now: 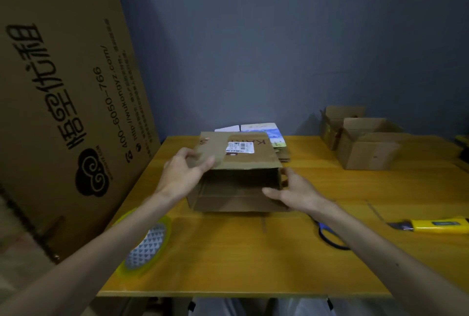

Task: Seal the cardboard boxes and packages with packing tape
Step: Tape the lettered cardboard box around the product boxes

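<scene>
A small brown cardboard box (236, 196) lies on the wooden table (253, 260) with its open side toward me. Its upper flap carries a white shipping label (239, 147). My left hand (184, 172) grips the left corner of that flap, thumb on top. On the box's right side, my right hand (294, 190) holds the edge, fingers spread along the front. A roll of clear packing tape (146, 244) rests at the table's near left, partly under my left forearm.
A very large printed carton (66, 92) leans at the left. Two open cardboard boxes (365, 143) sit at the far right. A yellow utility knife (436, 225) and blue-handled scissors (330, 235) lie to the right. Flat packages (266, 131) lie behind the box.
</scene>
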